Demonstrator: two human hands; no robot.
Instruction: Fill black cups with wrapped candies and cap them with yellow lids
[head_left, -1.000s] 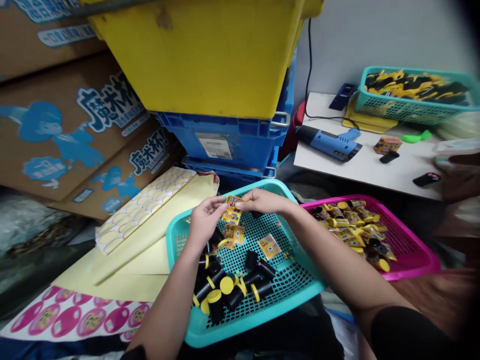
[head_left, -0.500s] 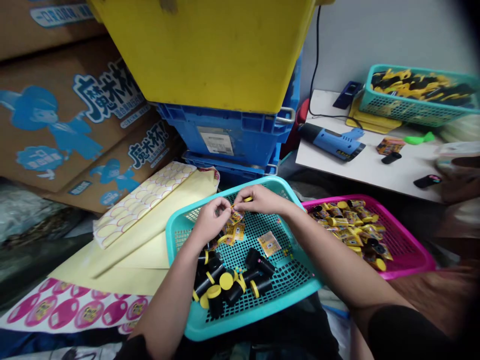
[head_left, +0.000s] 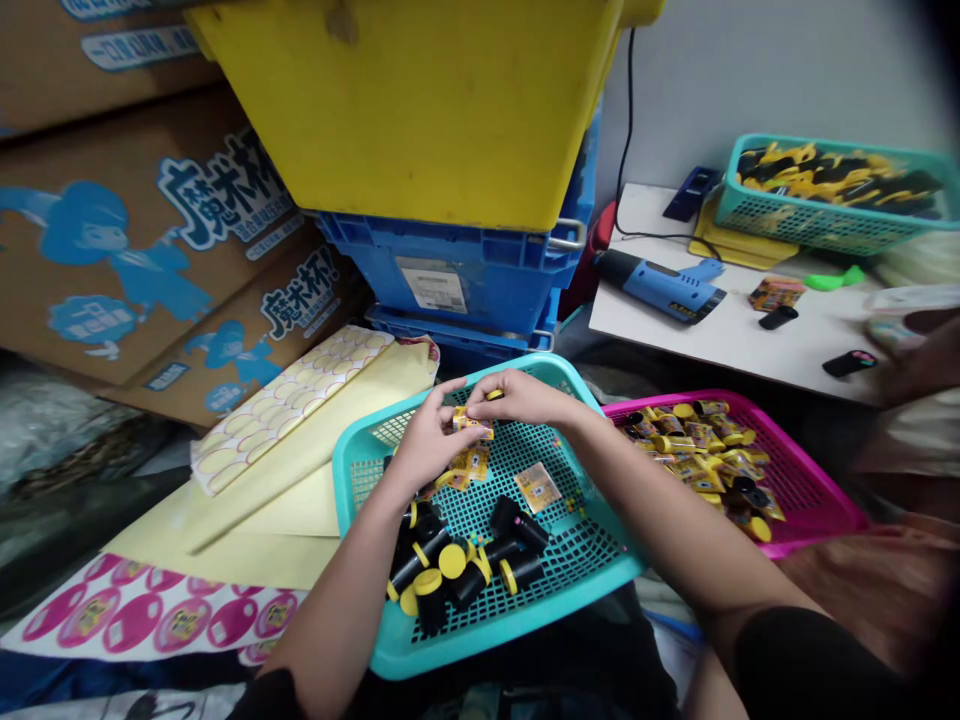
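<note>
writing: brown carton [head_left: 97, 300] printed 魔术杯 in blue
your hands: left hand [head_left: 427, 440] and right hand [head_left: 521, 397] nearly closed, pinching a yellow packet [head_left: 472, 424]
surface: over a teal mesh basket [head_left: 600, 585]

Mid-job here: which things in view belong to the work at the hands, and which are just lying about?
In use: left hand, right hand, printed yellow packet between them, teal mesh basket, black yellow-capped cylinders, magenta basket.

Lying about: blue power tool, pink sticker sheet, yellow crate, blue crates, cardboard cartons.
</note>
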